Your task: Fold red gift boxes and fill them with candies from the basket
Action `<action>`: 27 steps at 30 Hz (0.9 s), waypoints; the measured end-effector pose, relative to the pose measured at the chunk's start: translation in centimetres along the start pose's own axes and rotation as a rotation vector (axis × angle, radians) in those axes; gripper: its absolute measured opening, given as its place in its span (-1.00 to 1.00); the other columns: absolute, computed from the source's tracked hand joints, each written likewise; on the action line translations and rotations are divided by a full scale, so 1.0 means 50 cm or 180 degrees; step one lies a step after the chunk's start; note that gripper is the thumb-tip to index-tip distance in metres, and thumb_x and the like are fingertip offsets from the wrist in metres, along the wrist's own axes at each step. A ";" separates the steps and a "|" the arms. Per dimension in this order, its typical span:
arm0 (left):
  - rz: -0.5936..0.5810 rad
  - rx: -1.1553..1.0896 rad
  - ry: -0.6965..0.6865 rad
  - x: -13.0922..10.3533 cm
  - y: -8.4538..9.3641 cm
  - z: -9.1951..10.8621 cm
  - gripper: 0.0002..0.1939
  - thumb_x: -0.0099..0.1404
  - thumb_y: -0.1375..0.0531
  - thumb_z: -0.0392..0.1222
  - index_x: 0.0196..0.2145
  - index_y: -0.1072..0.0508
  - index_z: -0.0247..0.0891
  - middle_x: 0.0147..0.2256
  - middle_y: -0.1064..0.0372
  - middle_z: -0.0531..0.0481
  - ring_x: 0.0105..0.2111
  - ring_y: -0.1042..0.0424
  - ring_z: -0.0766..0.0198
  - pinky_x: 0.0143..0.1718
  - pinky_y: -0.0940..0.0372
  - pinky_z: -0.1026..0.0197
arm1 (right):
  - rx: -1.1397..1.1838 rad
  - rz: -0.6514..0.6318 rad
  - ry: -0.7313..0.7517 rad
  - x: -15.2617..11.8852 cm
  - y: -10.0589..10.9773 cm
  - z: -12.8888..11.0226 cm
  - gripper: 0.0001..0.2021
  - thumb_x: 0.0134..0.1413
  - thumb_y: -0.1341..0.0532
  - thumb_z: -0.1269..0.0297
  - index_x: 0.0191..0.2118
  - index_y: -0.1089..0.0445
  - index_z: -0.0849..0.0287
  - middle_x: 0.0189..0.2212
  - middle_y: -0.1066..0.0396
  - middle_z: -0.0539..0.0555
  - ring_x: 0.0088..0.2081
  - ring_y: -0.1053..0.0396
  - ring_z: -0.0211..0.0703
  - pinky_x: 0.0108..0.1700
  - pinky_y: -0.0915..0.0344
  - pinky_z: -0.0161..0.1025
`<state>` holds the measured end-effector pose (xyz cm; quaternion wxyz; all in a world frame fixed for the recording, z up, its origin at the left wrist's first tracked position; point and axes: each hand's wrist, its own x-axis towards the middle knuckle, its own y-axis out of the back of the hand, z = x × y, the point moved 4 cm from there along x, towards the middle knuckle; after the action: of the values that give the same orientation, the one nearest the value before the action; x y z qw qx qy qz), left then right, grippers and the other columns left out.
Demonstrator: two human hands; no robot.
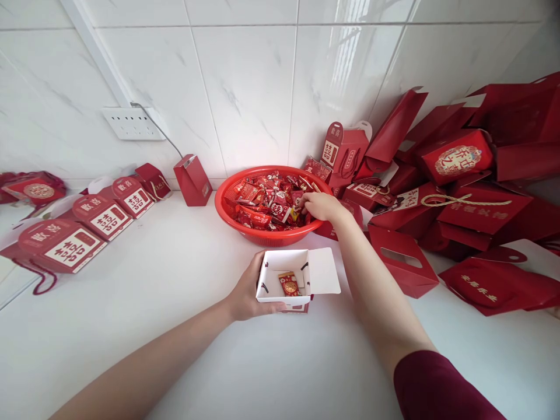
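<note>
My left hand [248, 294] is wrapped around a small gift box [275, 269] from its left side. The box's white inside faces up, and its lid flap [324, 271] stands out to the right. At the bottom of the box lies a red and gold wrapped candy [289, 285]. My right hand [318, 205] reaches over the right rim of a red plastic basket [262, 236]. Its fingers are curled down among the many wrapped candies [266, 204] there. The fingertips are partly hidden, so what they pinch does not show.
Several red gift boxes [105, 220] stand in a row on the left. A lone red box [192, 181] is by the tiled wall, under a socket [133, 123] with a cable. A large heap of red boxes [455, 157] fills the right side of the white table [131, 326].
</note>
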<state>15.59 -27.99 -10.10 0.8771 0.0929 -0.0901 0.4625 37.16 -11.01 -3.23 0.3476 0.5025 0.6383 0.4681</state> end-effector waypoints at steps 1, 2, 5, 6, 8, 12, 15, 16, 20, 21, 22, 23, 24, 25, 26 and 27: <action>-0.0004 -0.0002 0.0007 0.000 0.000 0.000 -0.08 -0.01 -0.45 -0.21 0.21 -0.07 -0.19 0.17 -0.21 -0.30 0.20 -0.23 -0.24 0.17 -0.16 -0.32 | -0.0032 -0.0030 0.0008 -0.001 0.000 0.000 -0.65 0.14 -0.03 0.40 -0.05 -0.49 0.11 -0.08 -0.55 0.13 -0.05 -0.45 0.06 -0.09 -0.29 -0.15; -0.0008 -0.0006 0.0014 0.001 0.000 0.000 -0.08 -0.01 -0.45 -0.21 0.21 -0.06 -0.19 0.17 -0.21 -0.29 0.20 -0.23 -0.24 0.17 -0.17 -0.32 | -0.0063 -0.0059 0.0018 -0.003 0.002 -0.001 -0.61 0.13 -0.03 0.41 0.02 -0.46 0.09 -0.07 -0.55 0.11 -0.03 -0.45 0.06 -0.07 -0.29 -0.14; -0.0005 -0.0014 0.0006 0.002 0.000 0.002 -0.08 0.00 -0.45 -0.20 0.21 -0.07 -0.18 0.17 -0.22 -0.29 0.19 -0.24 -0.23 0.17 -0.17 -0.32 | -0.0164 -0.0142 0.0033 -0.008 0.007 -0.006 -0.45 0.12 -0.03 0.42 0.22 -0.31 -0.03 -0.01 -0.53 0.05 0.02 -0.44 0.06 -0.02 -0.29 -0.12; -0.0006 -0.0018 -0.0002 0.003 0.000 0.002 -0.08 0.00 -0.45 -0.19 0.21 -0.07 -0.17 0.17 -0.22 -0.29 0.19 -0.24 -0.23 0.17 -0.17 -0.32 | -0.0205 -0.0169 0.0026 -0.009 0.008 -0.008 -0.41 0.11 -0.02 0.42 0.27 -0.25 -0.07 0.02 -0.51 0.04 0.04 -0.43 0.07 -0.01 -0.28 -0.10; -0.0022 -0.0035 -0.0016 0.003 0.000 0.003 -0.08 -0.01 -0.45 -0.19 0.21 -0.08 -0.17 0.17 -0.22 -0.29 0.19 -0.25 -0.22 0.16 -0.18 -0.31 | -0.0296 -0.0229 0.0000 -0.011 0.009 -0.010 -0.36 0.12 -0.03 0.40 0.32 -0.16 -0.14 0.09 -0.46 0.02 0.07 -0.42 0.11 0.03 -0.27 -0.06; -0.0029 -0.0036 -0.0033 0.003 0.000 0.003 -0.09 -0.01 -0.46 -0.18 0.20 -0.09 -0.17 0.15 -0.23 -0.27 0.17 -0.26 -0.22 0.14 -0.21 -0.29 | -0.0463 -0.0399 -0.0005 -0.008 0.005 -0.014 -0.33 0.12 -0.05 0.36 0.37 -0.09 -0.13 0.16 -0.40 0.05 0.13 -0.38 0.18 0.10 -0.23 0.01; -0.0049 -0.0087 -0.0045 0.003 -0.002 0.003 -0.10 0.00 -0.45 -0.18 0.21 -0.08 -0.16 0.15 -0.22 -0.27 0.17 -0.26 -0.23 0.12 -0.24 -0.29 | -0.0520 -0.0532 0.0056 -0.005 0.001 -0.016 -0.34 0.12 -0.07 0.38 0.35 -0.13 -0.14 0.15 -0.41 0.05 0.12 -0.39 0.19 0.13 -0.22 0.04; -0.0053 -0.0096 -0.0046 0.003 -0.002 0.003 -0.10 0.00 -0.45 -0.19 0.21 -0.08 -0.16 0.15 -0.22 -0.27 0.17 -0.27 -0.23 0.11 -0.25 -0.28 | -0.0515 -0.0548 0.0078 -0.005 0.000 -0.016 -0.34 0.12 -0.08 0.38 0.35 -0.13 -0.14 0.16 -0.41 0.04 0.12 -0.39 0.19 0.12 -0.23 0.04; -0.0037 -0.0049 -0.0052 0.004 -0.002 0.001 -0.09 0.01 -0.44 -0.19 0.21 -0.07 -0.15 0.16 -0.20 -0.27 0.18 -0.26 -0.22 0.12 -0.24 -0.28 | -0.0324 -0.0402 0.0270 -0.007 0.004 -0.013 -0.33 0.15 -0.11 0.32 0.38 -0.05 -0.11 0.26 -0.27 -0.02 0.19 -0.33 0.10 0.15 -0.26 -0.05; -0.0036 -0.0042 -0.0050 0.004 -0.001 0.000 -0.09 0.01 -0.44 -0.19 0.21 -0.07 -0.15 0.16 -0.20 -0.27 0.18 -0.26 -0.22 0.12 -0.24 -0.28 | -0.0188 -0.0302 0.0409 -0.008 0.007 -0.013 -0.34 0.16 -0.12 0.31 0.38 -0.07 -0.08 0.29 -0.22 -0.02 0.22 -0.28 0.06 0.19 -0.23 -0.08; -0.0039 -0.0043 -0.0048 0.004 -0.001 0.000 -0.09 0.01 -0.44 -0.19 0.22 -0.07 -0.15 0.16 -0.20 -0.26 0.17 -0.26 -0.21 0.13 -0.24 -0.27 | -0.0017 -0.0196 0.0573 -0.008 0.009 -0.012 -0.37 0.16 -0.13 0.30 0.36 -0.13 -0.03 0.32 -0.17 -0.01 0.26 -0.23 0.03 0.24 -0.19 -0.10; -0.0044 -0.0038 -0.0044 0.004 -0.001 -0.001 -0.09 0.01 -0.44 -0.20 0.22 -0.07 -0.15 0.16 -0.21 -0.26 0.17 -0.27 -0.21 0.13 -0.24 -0.27 | 0.0175 -0.0098 0.0726 -0.007 0.011 -0.011 -0.41 0.16 -0.14 0.30 0.32 -0.20 0.03 0.33 -0.14 0.02 0.29 -0.17 0.01 0.28 -0.13 -0.10; -0.0047 -0.0027 -0.0044 0.004 0.000 -0.001 -0.08 0.00 -0.45 -0.19 0.22 -0.07 -0.15 0.16 -0.21 -0.26 0.17 -0.27 -0.21 0.13 -0.24 -0.26 | 0.0374 -0.0030 0.0845 -0.006 0.013 -0.008 -0.45 0.16 -0.15 0.31 0.28 -0.27 0.09 0.33 -0.14 0.06 0.31 -0.14 0.00 0.32 -0.07 -0.10; -0.0048 -0.0014 -0.0047 0.005 0.000 -0.001 -0.08 -0.01 -0.45 -0.19 0.21 -0.07 -0.15 0.15 -0.22 -0.26 0.17 -0.27 -0.21 0.13 -0.24 -0.26 | 0.0566 -0.0002 0.0917 -0.005 0.014 -0.005 -0.49 0.16 -0.16 0.33 0.24 -0.32 0.14 0.33 -0.15 0.09 0.32 -0.13 -0.01 0.35 -0.02 -0.09; -0.0049 0.0000 -0.0052 0.005 0.000 -0.001 -0.08 -0.02 -0.45 -0.19 0.21 -0.08 -0.16 0.15 -0.22 -0.27 0.17 -0.26 -0.22 0.13 -0.23 -0.26 | 0.0751 -0.0009 0.0941 -0.003 0.014 -0.001 -0.52 0.15 -0.16 0.35 0.21 -0.36 0.18 0.31 -0.17 0.12 0.32 -0.13 -0.01 0.36 0.01 -0.09; -0.0042 0.0013 -0.0055 0.005 0.000 0.000 -0.08 -0.02 -0.46 -0.18 0.21 -0.08 -0.16 0.15 -0.22 -0.27 0.18 -0.26 -0.22 0.14 -0.23 -0.26 | 0.0965 -0.0017 0.0940 -0.001 0.015 0.003 -0.54 0.15 -0.16 0.36 0.18 -0.38 0.20 0.30 -0.19 0.15 0.31 -0.14 -0.01 0.37 0.01 -0.08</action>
<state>15.72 -27.81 -10.02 0.8792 0.0993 -0.0962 0.4560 37.55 -10.99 -2.59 0.1720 0.4734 0.7468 0.4344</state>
